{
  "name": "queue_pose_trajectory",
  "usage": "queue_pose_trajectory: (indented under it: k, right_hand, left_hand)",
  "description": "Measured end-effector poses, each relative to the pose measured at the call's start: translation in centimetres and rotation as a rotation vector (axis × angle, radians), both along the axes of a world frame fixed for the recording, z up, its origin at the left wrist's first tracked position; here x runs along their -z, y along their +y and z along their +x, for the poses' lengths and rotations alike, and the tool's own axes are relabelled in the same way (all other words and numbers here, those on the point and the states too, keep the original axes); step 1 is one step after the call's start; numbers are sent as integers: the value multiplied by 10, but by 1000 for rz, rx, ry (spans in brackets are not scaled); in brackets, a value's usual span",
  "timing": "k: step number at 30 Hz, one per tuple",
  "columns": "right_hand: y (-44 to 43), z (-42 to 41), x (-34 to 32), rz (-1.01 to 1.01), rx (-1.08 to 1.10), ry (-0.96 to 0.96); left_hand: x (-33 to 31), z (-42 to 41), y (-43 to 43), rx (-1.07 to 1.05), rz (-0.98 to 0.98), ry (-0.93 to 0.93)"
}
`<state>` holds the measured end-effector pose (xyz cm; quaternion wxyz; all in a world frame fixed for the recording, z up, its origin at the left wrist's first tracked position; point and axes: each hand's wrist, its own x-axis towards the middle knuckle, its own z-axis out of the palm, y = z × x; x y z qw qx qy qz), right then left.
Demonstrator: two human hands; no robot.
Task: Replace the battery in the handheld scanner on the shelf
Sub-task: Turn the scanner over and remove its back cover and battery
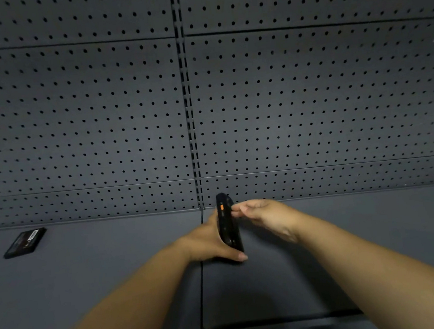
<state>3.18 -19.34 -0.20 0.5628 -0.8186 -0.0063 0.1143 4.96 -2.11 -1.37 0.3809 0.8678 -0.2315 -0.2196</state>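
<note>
Gripped edge-on above the shelf (pixel 115 282), the scanner (pixel 227 224) sits clamped in the left hand (pixel 208 241) while the right hand (pixel 262 213) pinches its top end, probably working at the battery compartment, a battery (pixel 25 242) lying well apart to the left.

I see the black handheld scanner (pixel 227 223) held on edge above the dark grey shelf (pixel 115 282), an orange button on its narrow side facing me. My left hand (pixel 208 241) cups it from the left, thumb under its near end. My right hand (pixel 262 214) meets it from the right, fingertips pinched at its upper part. A flat black battery (pixel 26 242) lies on the shelf well apart, far left, near the perforated back panel (pixel 99 123).
</note>
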Motion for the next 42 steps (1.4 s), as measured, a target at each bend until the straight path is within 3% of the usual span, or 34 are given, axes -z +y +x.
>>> queue_pose_trajectory:
  k: [4, 9, 15, 21, 23, 29, 42]
  right_hand:
    - [10, 4, -1, 0, 2, 21]
    - [10, 16, 12, -287, 94, 56]
    - [8, 19, 24, 23, 217, 194]
    - [-2, 9, 17, 30, 175, 214]
    - [-6, 7, 13, -79, 139, 180]
    - [-2, 23, 1, -870, 6, -29]
    - [1, 34, -3, -1254, -205, -197]
  left_hand:
    - [7, 4, 6, -56, -9, 26]
    - [7, 3, 10, -13, 6, -7]
    - [12, -1, 8, 1, 31, -77]
    - [18, -4, 5, -30, 67, -187]
    - [19, -5, 4, -27, 77, -199]
    - [16, -9, -2, -25, 127, -251]
    - [12, -9, -1, -14, 196, -267]
